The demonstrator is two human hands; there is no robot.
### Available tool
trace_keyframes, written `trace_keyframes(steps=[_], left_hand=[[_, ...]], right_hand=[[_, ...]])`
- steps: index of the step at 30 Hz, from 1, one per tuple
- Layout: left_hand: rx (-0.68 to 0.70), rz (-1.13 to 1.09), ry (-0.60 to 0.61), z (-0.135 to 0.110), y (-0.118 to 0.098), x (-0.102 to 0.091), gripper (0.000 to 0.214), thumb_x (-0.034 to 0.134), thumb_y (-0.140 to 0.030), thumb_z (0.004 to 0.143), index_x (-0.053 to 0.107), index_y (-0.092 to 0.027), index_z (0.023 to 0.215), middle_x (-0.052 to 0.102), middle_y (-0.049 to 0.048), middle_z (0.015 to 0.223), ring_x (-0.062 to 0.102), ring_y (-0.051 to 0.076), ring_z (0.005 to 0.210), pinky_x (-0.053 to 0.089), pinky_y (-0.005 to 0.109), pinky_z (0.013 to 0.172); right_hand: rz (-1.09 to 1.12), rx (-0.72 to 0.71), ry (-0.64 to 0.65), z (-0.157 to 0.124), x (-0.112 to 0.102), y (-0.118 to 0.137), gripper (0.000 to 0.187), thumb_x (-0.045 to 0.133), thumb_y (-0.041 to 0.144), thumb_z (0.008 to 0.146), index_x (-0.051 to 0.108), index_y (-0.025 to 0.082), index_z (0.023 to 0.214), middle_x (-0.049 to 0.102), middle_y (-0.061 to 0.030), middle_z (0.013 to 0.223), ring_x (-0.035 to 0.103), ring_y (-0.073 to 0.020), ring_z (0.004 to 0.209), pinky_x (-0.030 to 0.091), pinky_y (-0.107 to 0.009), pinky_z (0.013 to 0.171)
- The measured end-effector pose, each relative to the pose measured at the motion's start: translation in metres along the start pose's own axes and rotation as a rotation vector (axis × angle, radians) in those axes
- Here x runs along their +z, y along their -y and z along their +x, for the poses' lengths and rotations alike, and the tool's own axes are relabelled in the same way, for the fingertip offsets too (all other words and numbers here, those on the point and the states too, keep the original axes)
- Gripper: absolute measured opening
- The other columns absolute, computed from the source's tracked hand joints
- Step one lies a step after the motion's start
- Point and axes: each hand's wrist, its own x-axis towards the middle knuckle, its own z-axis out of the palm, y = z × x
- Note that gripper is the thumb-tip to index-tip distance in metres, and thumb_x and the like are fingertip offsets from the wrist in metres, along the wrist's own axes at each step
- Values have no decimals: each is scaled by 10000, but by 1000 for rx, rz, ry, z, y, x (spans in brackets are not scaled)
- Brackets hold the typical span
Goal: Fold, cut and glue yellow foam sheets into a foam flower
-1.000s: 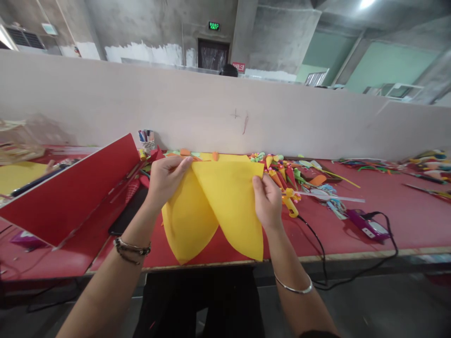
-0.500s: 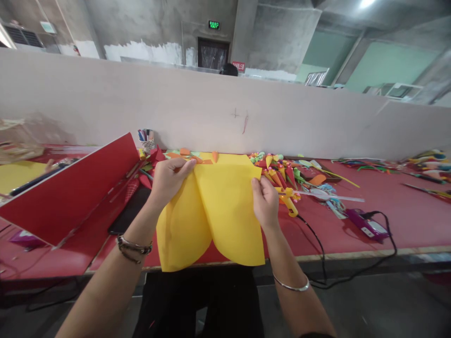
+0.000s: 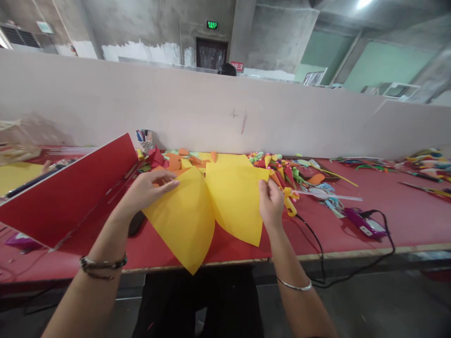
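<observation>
Bent yellow sheet material (image 3: 234,197) stands over the front of the red table, its two curved sections meeting near the middle. I cannot tell whether it is one sheet or two. My right hand (image 3: 271,202) pinches the right section at its upper right edge, thumb in front. At the upper edge of the left section, my left hand (image 3: 151,188) has its thumb and fingers apart, the thumb lying against the yellow surface. The left section tapers to a point that hangs past the table edge.
A red board (image 3: 73,192) leans at the left, with a dark phone-like object (image 3: 136,223) beside it. Coloured craft pieces (image 3: 278,166) lie behind the sheet. A yellow glue gun (image 3: 290,203) and a purple box with a cable (image 3: 366,223) are at the right.
My left hand has moved left and its fingers have loosened. The left yellow section has swung outward and tilted. My right hand has shifted slightly right, keeping its pinch.
</observation>
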Motion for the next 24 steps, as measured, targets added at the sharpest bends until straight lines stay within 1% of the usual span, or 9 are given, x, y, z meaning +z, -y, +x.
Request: trace_keyframes(steps=[3, 5, 7, 9, 11, 13, 15, 18, 24], left_hand=[[-135, -264, -41, -22, 15, 2, 472, 569, -475, 652, 570, -209, 1042, 633, 27, 817, 575, 149, 679, 440, 190, 548], [-225, -514, -78, -38, 22, 12, 564, 600, -490, 619, 538, -202, 1099, 638, 68, 927, 599, 188, 777, 480, 225, 622], [-338, -719, -120, -51, 26, 28, 547, 630, -493, 585, 584, -171, 1026, 654, 90, 922, 614, 207, 769, 499, 267, 665], [-476, -774, -173, -58, 26, 43, 468, 641, -474, 588, 626, -140, 914, 675, 85, 824, 623, 201, 709, 504, 282, 657], [-535, -760, -230, -60, 22, 55, 422, 633, -469, 597, 636, -119, 832, 674, 75, 748, 619, 194, 657, 502, 274, 610], [-525, -696, -302, -58, 18, 61, 390, 606, -469, 621, 630, -114, 781, 660, 58, 698, 605, 178, 618, 486, 247, 557], [-491, -598, -382, -57, 15, 63, 352, 569, -460, 653, 616, -120, 733, 635, 35, 654, 577, 150, 578, 457, 214, 515], [-455, -407, -465, -58, 17, 62, 341, 511, -460, 695, 565, -128, 637, 551, 0, 554, 490, 107, 490, 381, 182, 436], [-359, -41, -481, -61, 37, 56, 406, 436, -500, 729, 461, -141, 542, 354, -37, 445, 328, 78, 424, 260, 189, 384]], right_hand=[[-19, 3, -51, -1, -1, -3, 346, 404, 362, 820, 265, 196, 550, 226, 72, 499, 230, -68, 461, 193, -214, 444], [-12, 10, -87, -1, 0, -5, 354, 409, 371, 814, 263, 198, 541, 212, 74, 494, 221, -69, 457, 191, -217, 443], [19, 36, -98, -2, 1, -7, 348, 439, 388, 792, 302, 196, 537, 235, 75, 486, 235, -71, 455, 209, -215, 446], [111, 90, -66, -5, 2, -8, 280, 488, 409, 753, 419, 184, 601, 363, 60, 515, 328, -80, 478, 278, -212, 472], [235, 167, 7, -10, 2, -9, 271, 532, 428, 709, 521, 166, 779, 529, 7, 656, 455, -111, 567, 363, -231, 540], [299, 258, 97, -18, 0, -11, 343, 542, 442, 696, 545, 155, 884, 586, -34, 761, 510, -139, 639, 398, -251, 577], [267, 335, 161, -27, -3, -14, 325, 523, 450, 714, 563, 140, 804, 572, -24, 689, 489, -132, 592, 382, -240, 536], [166, 355, 152, -38, -6, -19, 333, 487, 451, 746, 511, 139, 630, 459, 22, 541, 385, -94, 498, 311, -216, 465], [65, 297, 78, -41, -8, -23, 351, 484, 425, 759, 390, 166, 541, 330, 56, 489, 301, -73, 477, 258, -204, 444]])
